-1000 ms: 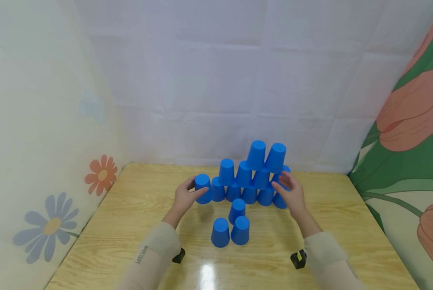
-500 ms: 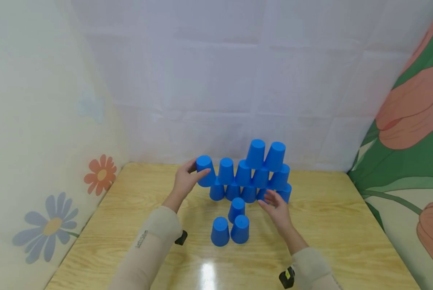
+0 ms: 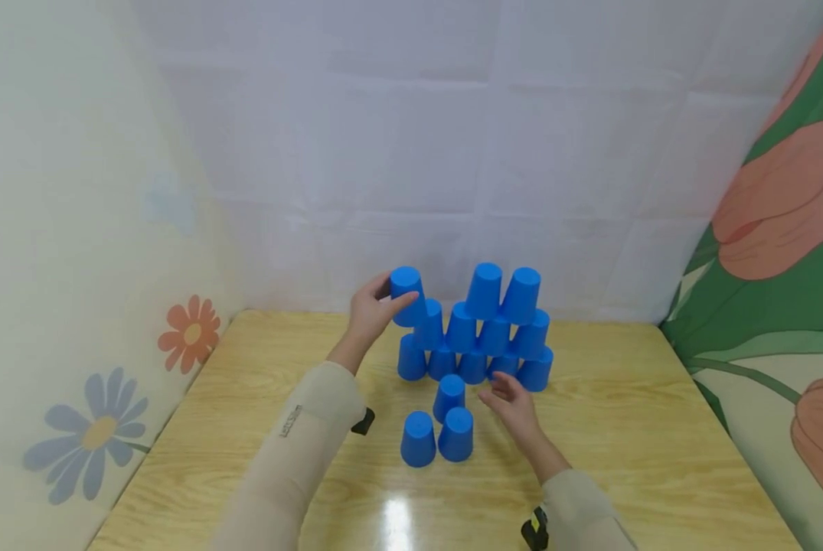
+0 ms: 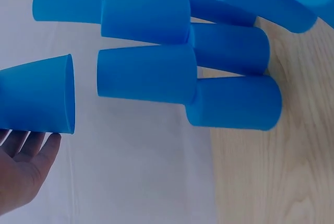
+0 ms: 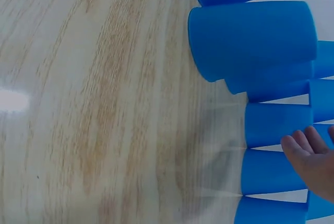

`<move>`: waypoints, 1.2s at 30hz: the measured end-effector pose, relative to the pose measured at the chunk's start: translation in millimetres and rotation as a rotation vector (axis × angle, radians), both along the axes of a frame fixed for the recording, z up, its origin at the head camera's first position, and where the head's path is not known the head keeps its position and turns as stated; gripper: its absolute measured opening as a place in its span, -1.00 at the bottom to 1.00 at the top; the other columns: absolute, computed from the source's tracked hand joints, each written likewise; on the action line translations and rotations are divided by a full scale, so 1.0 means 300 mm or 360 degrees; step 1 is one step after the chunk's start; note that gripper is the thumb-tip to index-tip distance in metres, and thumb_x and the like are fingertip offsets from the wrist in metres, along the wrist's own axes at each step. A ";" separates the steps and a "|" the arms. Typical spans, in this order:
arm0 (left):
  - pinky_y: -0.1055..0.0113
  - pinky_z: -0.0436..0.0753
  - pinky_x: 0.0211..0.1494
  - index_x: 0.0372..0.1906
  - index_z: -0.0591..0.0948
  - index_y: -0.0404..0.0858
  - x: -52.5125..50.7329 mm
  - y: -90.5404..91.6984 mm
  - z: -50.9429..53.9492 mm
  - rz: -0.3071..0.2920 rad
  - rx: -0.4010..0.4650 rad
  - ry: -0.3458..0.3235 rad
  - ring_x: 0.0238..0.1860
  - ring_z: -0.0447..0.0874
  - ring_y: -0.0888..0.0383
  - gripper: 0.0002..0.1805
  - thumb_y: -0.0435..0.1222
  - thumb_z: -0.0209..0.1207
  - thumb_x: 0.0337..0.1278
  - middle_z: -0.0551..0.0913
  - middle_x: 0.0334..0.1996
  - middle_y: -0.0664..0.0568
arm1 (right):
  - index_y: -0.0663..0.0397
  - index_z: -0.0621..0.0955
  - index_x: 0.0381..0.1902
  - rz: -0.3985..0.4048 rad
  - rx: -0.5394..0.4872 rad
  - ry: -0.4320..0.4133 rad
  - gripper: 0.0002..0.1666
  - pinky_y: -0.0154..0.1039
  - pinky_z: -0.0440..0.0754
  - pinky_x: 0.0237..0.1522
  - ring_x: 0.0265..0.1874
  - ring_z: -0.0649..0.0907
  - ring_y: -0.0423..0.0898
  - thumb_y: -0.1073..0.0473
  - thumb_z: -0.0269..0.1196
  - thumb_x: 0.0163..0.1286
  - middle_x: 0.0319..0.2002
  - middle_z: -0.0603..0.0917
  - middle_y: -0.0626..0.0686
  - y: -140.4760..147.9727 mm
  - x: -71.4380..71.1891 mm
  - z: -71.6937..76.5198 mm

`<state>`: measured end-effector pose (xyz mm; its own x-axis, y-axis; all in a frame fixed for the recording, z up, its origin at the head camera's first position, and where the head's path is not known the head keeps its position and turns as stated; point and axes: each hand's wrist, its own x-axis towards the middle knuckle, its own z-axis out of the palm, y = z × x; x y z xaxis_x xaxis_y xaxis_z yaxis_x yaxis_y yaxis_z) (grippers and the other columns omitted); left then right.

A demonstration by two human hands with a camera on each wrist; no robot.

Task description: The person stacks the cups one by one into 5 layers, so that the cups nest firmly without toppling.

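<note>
My left hand (image 3: 371,312) grips an upside-down blue cup (image 3: 406,295) between thumb and fingers, high at the left end of a tiered wall of blue cups. In the left wrist view a gap separates the held cup (image 4: 36,96) from the leftmost second-tier cup (image 4: 146,72). Two cups (image 3: 484,291) stand on the second tier towards the right, making a third tier. Holding nothing, my right hand (image 3: 514,405) hovers before the bottom row's right part, fingers loosely bent. The right wrist view shows its fingers (image 5: 308,143) near the stacked cups.
In front of the wall, three more upside-down blue cups (image 3: 418,439) stand close together on the wooden table (image 3: 301,505). A white cloth (image 3: 356,153) hangs behind the table. Flower-patterned panels (image 3: 776,207) flank both sides.
My left hand has lifted its cup from low beside the bottom row up past the second tier, and rightward. My right hand has withdrawn from the wall's right end, moving left and towards me.
</note>
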<state>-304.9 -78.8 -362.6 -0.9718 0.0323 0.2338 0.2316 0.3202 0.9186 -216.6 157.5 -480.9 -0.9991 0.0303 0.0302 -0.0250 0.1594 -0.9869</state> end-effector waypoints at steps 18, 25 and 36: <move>-0.14 0.39 -0.13 0.14 0.34 0.12 -0.318 0.114 -0.200 0.0065 -0.0091 -0.0060 0.07 0.32 0.16 -0.30 0.20 0.15 -0.26 0.41 0.05 0.19 | 0.24 0.27 0.16 0.0276 0.0118 -0.0277 -0.28 0.06 0.41 -0.09 0.00 0.37 0.21 0.08 0.25 0.10 0.06 0.34 0.30 -0.020 -0.062 -0.054; 0.13 0.32 0.09 0.16 0.32 -0.29 0.000 0.175 0.102 0.0050 -0.0016 -0.0131 0.11 0.28 -0.04 -0.41 -0.16 0.15 0.00 0.37 0.09 -0.12 | 0.22 0.26 0.18 0.0374 0.0168 -0.0358 -0.23 0.12 0.37 -0.08 0.05 0.33 0.21 0.04 0.26 0.07 0.08 0.32 0.30 -0.043 -0.078 -0.066; 0.12 0.42 -0.01 0.14 0.36 -0.05 -0.180 0.184 -0.080 0.0088 -0.0148 -0.0034 0.06 0.35 0.11 -0.33 0.13 0.13 -0.14 0.43 0.04 0.09 | 0.23 0.26 0.17 0.0395 0.0176 -0.0347 -0.23 0.04 0.38 -0.05 0.07 0.30 0.21 0.08 0.28 0.05 0.10 0.29 0.29 -0.065 -0.084 -0.065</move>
